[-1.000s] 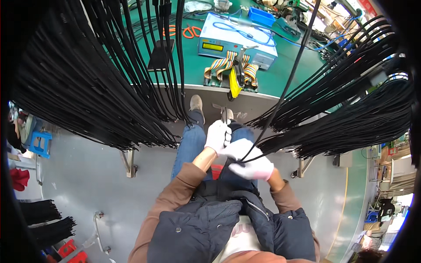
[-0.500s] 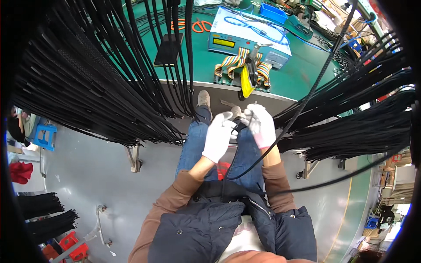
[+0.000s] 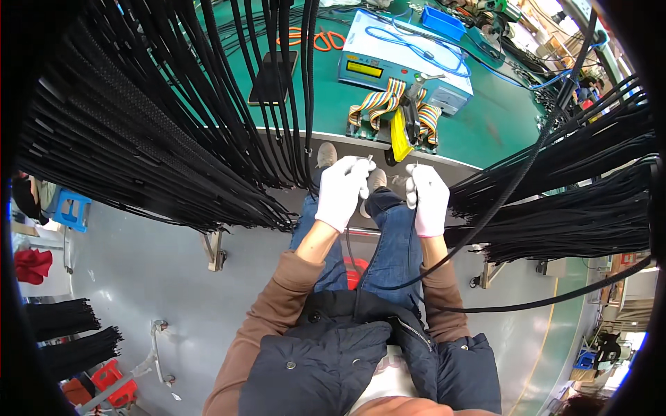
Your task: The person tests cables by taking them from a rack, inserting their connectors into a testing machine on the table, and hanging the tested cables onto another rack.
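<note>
My white-gloved left hand (image 3: 341,192) is closed in a pinch on a thin black cable end, whose small metallic tip pokes out above the fingertips. To its right, my right hand (image 3: 428,197), also gloved, pinches another cable end with a tiny tip showing at the top. Thin black leads run from both hands down to my lap. A thicker black braided cable (image 3: 517,179) comes from the upper right, loops over my lap and goes off to the right. Both hands are above my knees, short of the table's front edge and apart from each other.
On the green table (image 3: 496,132) stand a light-blue tester box (image 3: 378,66), a yellow-and-black clamp fixture (image 3: 401,135) with rainbow ribbon cables, a phone (image 3: 272,80) and orange-handled scissors (image 3: 326,39). Thick bundles of black cables (image 3: 132,132) hang left, more bundles (image 3: 555,201) right.
My hands have moved apart: the left has risen and turned upright, the right has shifted slightly right. Each cable end's tip now shows above the fingers. The view has shifted slightly.
</note>
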Available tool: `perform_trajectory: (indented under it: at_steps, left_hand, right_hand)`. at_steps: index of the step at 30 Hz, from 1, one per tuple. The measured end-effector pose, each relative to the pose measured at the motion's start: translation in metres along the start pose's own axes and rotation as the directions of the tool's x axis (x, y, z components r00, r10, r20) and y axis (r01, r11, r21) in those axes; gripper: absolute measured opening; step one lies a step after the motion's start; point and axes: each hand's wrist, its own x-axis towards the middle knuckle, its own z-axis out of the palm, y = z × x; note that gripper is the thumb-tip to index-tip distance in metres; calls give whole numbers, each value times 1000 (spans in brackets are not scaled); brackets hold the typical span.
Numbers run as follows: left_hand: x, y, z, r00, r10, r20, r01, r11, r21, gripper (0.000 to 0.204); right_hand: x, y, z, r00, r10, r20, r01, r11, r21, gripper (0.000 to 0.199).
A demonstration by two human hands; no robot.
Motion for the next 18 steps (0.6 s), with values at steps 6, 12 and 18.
perform_trajectory:
  at_steps: [6, 12, 18]
  left_hand:
    - [8, 5, 8, 954, 276, -114, -209, 890, 405, 11]
    - [18, 3, 15, 807, 589, -48, -308, 488, 817, 16]
    - [25, -7, 18, 805, 576, -139, -320, 621, 715, 18]
  right_hand:
    - [0, -11, 6, 1000, -11, -11, 11, 999, -42, 16]
    - [1, -8, 2, 998, -69, -1, 68, 992, -103, 13]
    - [2, 2, -4, 981, -186, 47, 192, 958, -212, 10]
